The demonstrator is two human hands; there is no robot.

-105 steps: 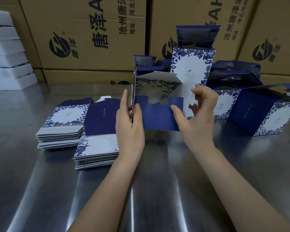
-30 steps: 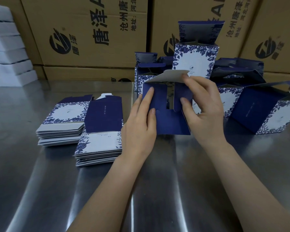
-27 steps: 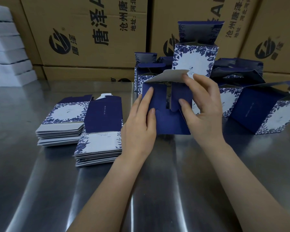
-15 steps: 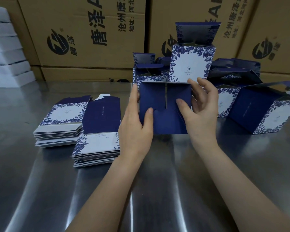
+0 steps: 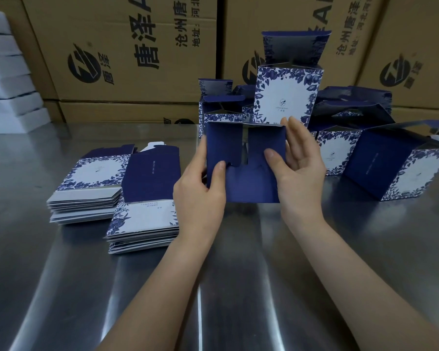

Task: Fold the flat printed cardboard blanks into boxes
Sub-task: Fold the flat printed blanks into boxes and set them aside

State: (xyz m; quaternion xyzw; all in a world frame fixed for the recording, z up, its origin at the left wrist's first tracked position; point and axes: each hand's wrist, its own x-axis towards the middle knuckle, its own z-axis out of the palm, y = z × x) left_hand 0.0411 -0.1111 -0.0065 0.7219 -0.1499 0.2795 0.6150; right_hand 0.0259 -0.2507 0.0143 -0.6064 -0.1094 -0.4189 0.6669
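I hold a navy blue box [image 5: 249, 184] above the steel table, its folded bottom flaps facing me. My left hand [image 5: 199, 191] grips its left side, thumb pressing the left flap. My right hand [image 5: 298, 168] grips the right side, thumb on the right flap, fingers behind the box. A narrow gap shows between the two upper flaps. Two stacks of flat printed blanks lie to the left: a nearer one [image 5: 145, 219] and a farther one [image 5: 89, 191].
Several folded blue-and-white boxes [image 5: 287, 97] stand behind the held box, and another lies on its side at right [image 5: 395, 168]. Large brown cartons [image 5: 127, 54] line the back of the table [image 5: 238, 287]. White foam slabs [image 5: 8, 79] are stacked at far left.
The white inner flap that stuck up is now tucked in, and the bottom flaps lie closed and flat. My thumbs have moved onto the flaps, and the box has tilted to face me.
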